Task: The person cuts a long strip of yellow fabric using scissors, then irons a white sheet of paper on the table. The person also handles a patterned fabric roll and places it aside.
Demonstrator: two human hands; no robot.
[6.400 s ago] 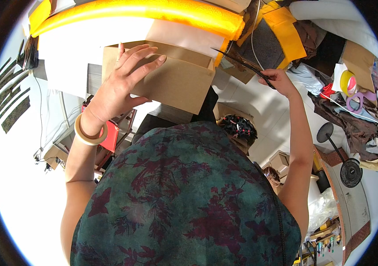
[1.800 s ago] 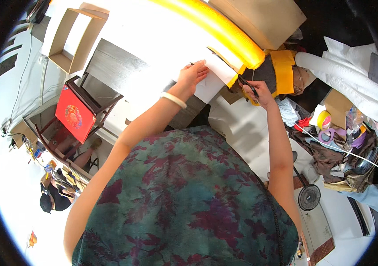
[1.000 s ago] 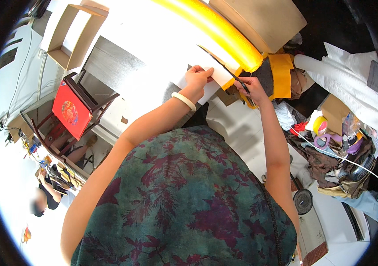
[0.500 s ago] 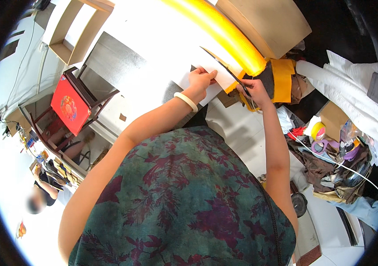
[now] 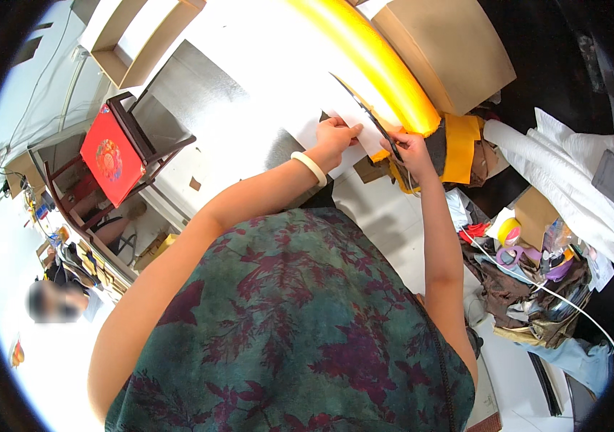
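My left hand (image 5: 335, 138), with a pale bangle at the wrist, pinches a white sheet (image 5: 370, 142) with a yellow edge on the work table (image 5: 249, 86). My right hand (image 5: 411, 153) grips long dark scissors (image 5: 365, 109) by the handles, their blades pointing up-left along that sheet, just right of my left fingers. A roll of bright yellow fabric (image 5: 386, 65) lies just beyond the scissors. Whether the blades are cutting into the sheet I cannot tell.
A cardboard frame (image 5: 145, 54) sits upper left, a cardboard box (image 5: 444, 43) upper right. A red-topped chair (image 5: 111, 158) stands left; another person (image 5: 53, 302) is beyond. At right are white rolls (image 5: 552, 180) and a cluttered heap (image 5: 516, 288) with tape and clothing.
My left hand has left the cardboard box it touched earliest and now holds the sheet. Lately both hands, with scissors and sheet, have shifted slightly right and down in view.
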